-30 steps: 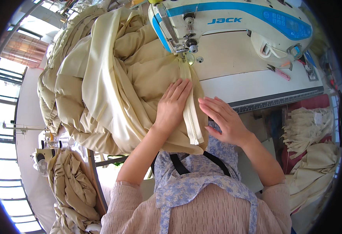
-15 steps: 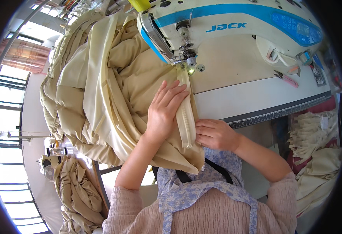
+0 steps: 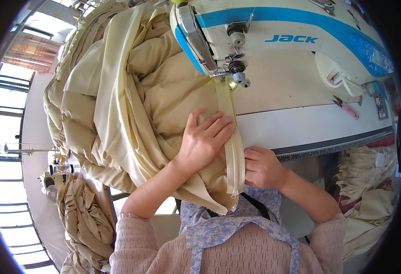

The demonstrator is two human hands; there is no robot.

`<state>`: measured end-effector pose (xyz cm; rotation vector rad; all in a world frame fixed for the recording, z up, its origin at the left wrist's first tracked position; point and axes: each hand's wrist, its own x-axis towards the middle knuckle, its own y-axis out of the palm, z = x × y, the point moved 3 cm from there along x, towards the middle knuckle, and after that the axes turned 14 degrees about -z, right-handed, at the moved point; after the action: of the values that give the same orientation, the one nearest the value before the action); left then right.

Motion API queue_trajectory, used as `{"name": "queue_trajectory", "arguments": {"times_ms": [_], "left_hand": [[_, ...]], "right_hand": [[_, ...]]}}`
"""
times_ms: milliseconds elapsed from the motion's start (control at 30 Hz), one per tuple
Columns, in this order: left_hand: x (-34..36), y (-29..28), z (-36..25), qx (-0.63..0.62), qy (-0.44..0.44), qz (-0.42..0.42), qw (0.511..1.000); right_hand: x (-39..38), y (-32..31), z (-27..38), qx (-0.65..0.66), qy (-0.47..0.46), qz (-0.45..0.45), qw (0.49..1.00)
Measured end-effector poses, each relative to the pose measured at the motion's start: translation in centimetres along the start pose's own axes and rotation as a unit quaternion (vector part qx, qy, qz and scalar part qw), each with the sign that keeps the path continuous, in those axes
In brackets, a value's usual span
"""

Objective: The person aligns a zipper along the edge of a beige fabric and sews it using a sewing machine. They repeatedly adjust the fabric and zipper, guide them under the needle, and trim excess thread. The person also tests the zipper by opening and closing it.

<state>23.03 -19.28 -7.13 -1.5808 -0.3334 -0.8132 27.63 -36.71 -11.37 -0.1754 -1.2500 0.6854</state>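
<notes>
A cream zipper tape (image 3: 232, 155) with pale teeth runs from under the needle of a white and blue sewing machine (image 3: 255, 32) toward me, along the edge of a beige padded garment (image 3: 173, 82). Across the tape and the fabric beside it lies my left hand (image 3: 207, 139), its fingers spread and bent a little. My right hand (image 3: 265, 169) pinches the zipper's right edge near its lower end, with the fingertips partly hidden behind the tape. The zipper's slider (image 3: 234, 194) shows at the lower end. A small light glows by the needle.
Pink-handled snips (image 3: 346, 109) lie on the machine table at the right. A dark ruler strip (image 3: 333, 145) follows the table's front edge. Beige fabric (image 3: 88, 219) is heaped at lower left, and pale cut pieces (image 3: 367, 171) are stacked at the right.
The view has shifted, so the machine appears farther right. Both hands and the zipper's lower end now lie somewhat farther from the needle, nearer my body. The left fingers have spread a little.
</notes>
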Motion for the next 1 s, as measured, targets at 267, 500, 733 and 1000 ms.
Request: {"name": "queue_trajectory", "arguments": {"times_ms": [267, 500, 733, 1000], "left_hand": [[-0.9, 0.4, 0.6, -0.001, 0.013, -0.013, 1.0], [-0.5, 1.7, 2.9, 0.006, 0.034, -0.052, 0.998], [1.0, 3.1, 6.3, 0.001, 0.061, -0.04, 0.997], [-0.6, 0.1, 1.4, -0.07, 0.007, 0.015, 0.997]], "right_hand": [[0.6, 0.1, 0.5, -0.022, -0.006, 0.044, 0.999], [2.7, 0.2, -0.8, -0.031, 0.039, 0.047, 0.998], [4.7, 1.0, -2.4, -0.041, 0.066, 0.038, 0.996], [1.6, 0.7, 0.6, 0.077, 0.079, 0.1, 0.989]]}}
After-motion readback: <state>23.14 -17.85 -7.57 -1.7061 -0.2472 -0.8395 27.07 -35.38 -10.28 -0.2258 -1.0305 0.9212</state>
